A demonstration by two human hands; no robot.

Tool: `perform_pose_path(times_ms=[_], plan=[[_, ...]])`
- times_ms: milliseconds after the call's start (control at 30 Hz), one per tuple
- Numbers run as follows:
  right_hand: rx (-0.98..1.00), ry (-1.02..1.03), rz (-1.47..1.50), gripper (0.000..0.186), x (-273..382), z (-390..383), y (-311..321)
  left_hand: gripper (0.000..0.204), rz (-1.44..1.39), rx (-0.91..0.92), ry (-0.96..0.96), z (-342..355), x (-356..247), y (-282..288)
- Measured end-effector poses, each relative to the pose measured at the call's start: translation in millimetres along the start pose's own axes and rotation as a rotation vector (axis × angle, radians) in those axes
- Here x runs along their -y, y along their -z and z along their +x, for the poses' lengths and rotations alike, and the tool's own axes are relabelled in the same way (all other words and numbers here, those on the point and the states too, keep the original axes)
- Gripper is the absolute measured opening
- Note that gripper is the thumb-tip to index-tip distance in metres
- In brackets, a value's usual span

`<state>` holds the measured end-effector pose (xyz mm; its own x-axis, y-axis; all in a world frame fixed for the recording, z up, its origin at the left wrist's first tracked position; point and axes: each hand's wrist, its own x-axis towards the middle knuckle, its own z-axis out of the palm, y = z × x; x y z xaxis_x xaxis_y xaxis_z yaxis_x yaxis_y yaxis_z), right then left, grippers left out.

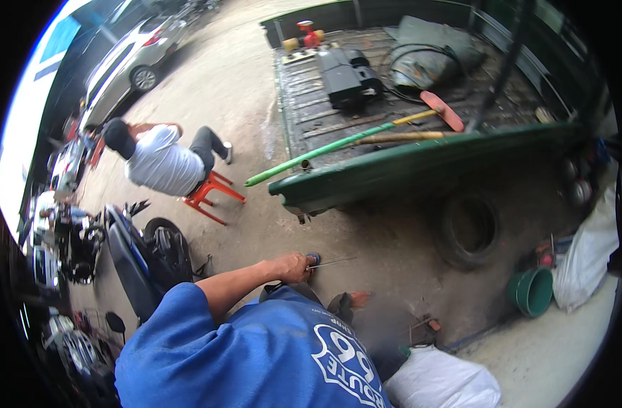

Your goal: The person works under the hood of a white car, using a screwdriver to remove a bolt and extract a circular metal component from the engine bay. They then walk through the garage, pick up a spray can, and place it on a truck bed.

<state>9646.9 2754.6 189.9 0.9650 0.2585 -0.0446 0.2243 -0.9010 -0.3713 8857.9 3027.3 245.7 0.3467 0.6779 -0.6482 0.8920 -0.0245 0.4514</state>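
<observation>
My left hand (295,267) reaches out ahead of my blue shirt, its fingers closed. A thin, straight metal rod (335,262) sticks out of it to the right, above the ground; its held end is hidden by the fingers. A small dark blue thing (314,259) shows right by the knuckles, too small to make out. My right hand is not in view.
A green truck bed (393,166) holds a long-handled green tool (324,153) and a black box (348,76). Below are a tyre (469,230), a green bucket (531,292) and white sacks (444,381). A person (165,160) sits on a red stool (212,197) near a motorcycle (137,258).
</observation>
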Motion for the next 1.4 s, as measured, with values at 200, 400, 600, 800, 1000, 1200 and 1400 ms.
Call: perform_pose_path(times_ms=[200,400,600,800,1000,1200,1400], plan=[[-0.142,0.133,-0.141,0.037,79.4,-41.9,-29.6,0.040,-0.072,0.006,0.238,-55.1,128.2,-40.7],[-0.226,0.294,-0.116,0.036,155.6,-144.3,-32.6,0.040,-0.243,-0.054,0.409,-92.6,282.1,-79.5],[-0.041,0.645,0.074,0.034,360.0,-348.9,-84.8,0.034,-0.350,0.071,0.684,-135.2,428.6,-47.4],[-0.040,1.052,0.252,0.026,596.4,-522.9,-98.4,0.029,-0.457,0.071,0.747,-144.4,514.3,13.6],[0.220,1.307,0.135,0.025,785.5,-600.5,-139.7,0.031,-0.660,0.017,0.749,-123.6,558.8,91.7],[0.584,1.636,-0.004,0.028,921.4,-705.5,-228.4,0.032,-0.699,-0.115,0.760,-107.0,578.1,187.5],[1.065,1.795,-0.243,0.042,987.1,-881.8,-336.1,0.036,-0.769,-0.378,0.571,-23.7,597.4,301.8]])
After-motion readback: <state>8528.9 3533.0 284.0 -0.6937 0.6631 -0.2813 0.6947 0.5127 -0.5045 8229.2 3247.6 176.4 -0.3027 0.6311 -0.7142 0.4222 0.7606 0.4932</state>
